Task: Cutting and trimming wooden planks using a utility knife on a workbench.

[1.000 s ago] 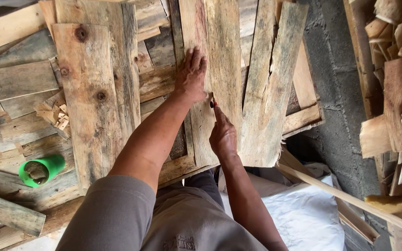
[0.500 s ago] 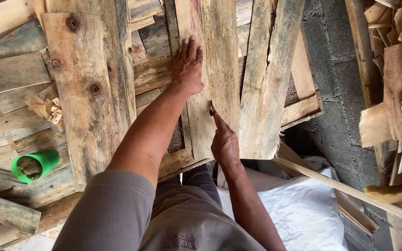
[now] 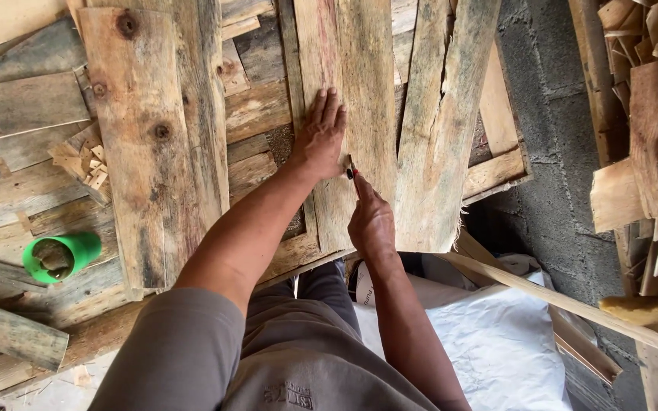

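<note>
My left hand [image 3: 320, 135] lies flat, fingers spread, on a weathered upright plank [image 3: 359, 99] in the middle of the view. Just below it my right hand [image 3: 371, 221] pinches a small dark marker or pencil [image 3: 351, 172] with a red band, its tip touching the same plank near my left thumb. The plank stands among other rough boards leaning side by side.
A wide knotted board [image 3: 142, 137] stands to the left, a narrower one [image 3: 443, 129] to the right. A green cup [image 3: 61, 256] sits on the wood pile at left. A grey block wall [image 3: 550, 114], stacked offcuts [image 3: 649, 137], a white sack [image 3: 489, 342] and a thin lath [image 3: 573, 304] are on the right.
My left hand has slid down the plank toward my right hand. The right hand with the marker has stayed against the board.
</note>
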